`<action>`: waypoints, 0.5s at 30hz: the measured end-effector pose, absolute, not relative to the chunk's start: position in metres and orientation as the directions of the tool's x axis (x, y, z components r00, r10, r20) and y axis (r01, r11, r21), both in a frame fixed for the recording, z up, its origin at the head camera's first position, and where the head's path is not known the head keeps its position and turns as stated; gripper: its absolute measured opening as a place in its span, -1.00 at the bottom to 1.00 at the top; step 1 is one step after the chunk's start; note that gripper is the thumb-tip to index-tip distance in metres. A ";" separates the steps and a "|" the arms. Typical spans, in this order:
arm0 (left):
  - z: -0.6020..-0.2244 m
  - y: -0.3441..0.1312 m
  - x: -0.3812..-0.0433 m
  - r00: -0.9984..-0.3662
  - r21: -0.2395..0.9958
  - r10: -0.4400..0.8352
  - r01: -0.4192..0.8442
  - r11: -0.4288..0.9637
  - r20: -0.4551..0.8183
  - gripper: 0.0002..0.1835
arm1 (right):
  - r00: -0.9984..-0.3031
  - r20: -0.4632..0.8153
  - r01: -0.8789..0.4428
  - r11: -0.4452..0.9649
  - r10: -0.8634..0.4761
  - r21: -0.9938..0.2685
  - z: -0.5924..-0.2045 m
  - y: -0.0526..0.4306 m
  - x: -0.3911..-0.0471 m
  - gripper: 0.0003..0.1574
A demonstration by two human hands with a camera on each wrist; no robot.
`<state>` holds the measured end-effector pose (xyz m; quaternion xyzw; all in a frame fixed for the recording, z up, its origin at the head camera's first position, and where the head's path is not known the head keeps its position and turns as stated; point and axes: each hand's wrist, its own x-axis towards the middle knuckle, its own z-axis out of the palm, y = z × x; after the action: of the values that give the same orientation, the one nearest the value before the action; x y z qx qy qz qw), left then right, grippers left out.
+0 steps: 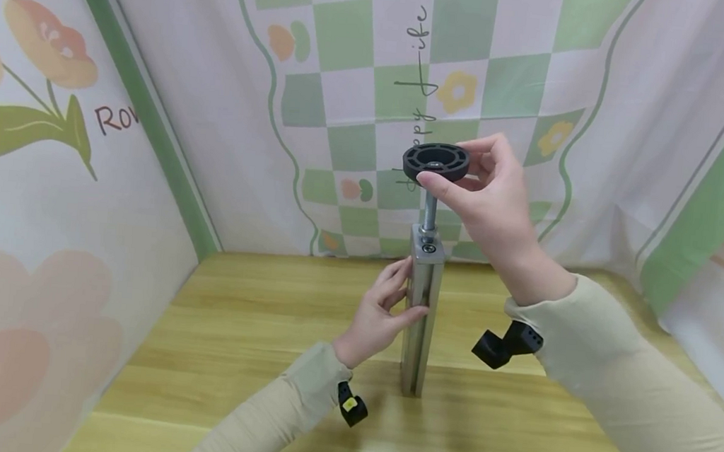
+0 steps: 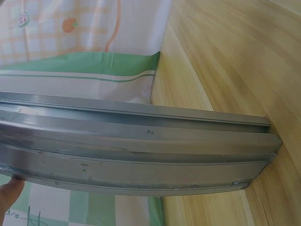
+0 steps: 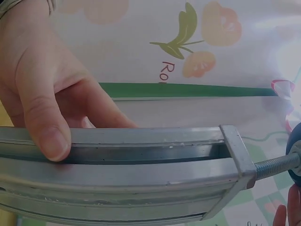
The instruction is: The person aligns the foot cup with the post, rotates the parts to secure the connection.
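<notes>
An aluminium profile (image 1: 417,337) with slotted sides stands upright on the wooden table. Its upper end carries a metal end plate (image 1: 436,254), from which a threaded rod (image 1: 430,209) with a nut rises. On top of that rod sits a round black levelling foot (image 1: 413,165), hollow side up. My left hand (image 1: 376,323) grips the profile below the plate, thumb across the near face and fingers on the left side. By its rim, my right hand (image 1: 498,205) pinches the foot between thumb and fingers. The right wrist view shows the left thumb (image 3: 51,141) lying along the profile's slot.
The wooden table (image 1: 230,357) ends at a printed curtain (image 1: 340,104) behind the profile, with more curtain (image 1: 30,228) on the left. Black wrist mounts (image 1: 505,347) hang under both sleeves.
</notes>
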<state>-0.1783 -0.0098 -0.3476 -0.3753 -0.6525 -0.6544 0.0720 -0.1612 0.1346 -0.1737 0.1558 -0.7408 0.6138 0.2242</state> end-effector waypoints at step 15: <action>-0.348 -0.010 -0.178 -0.705 0.798 0.392 0.583 -0.153 0.591 -0.22 | -0.827 0.561 -0.561 0.104 -0.028 -0.822 -0.174 0.139 -0.165 -0.59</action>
<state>-0.1782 -0.0101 -0.3484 -0.3771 -0.6469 -0.6588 0.0724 -0.1651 0.1388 -0.1744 0.2065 -0.7129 0.6367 0.2090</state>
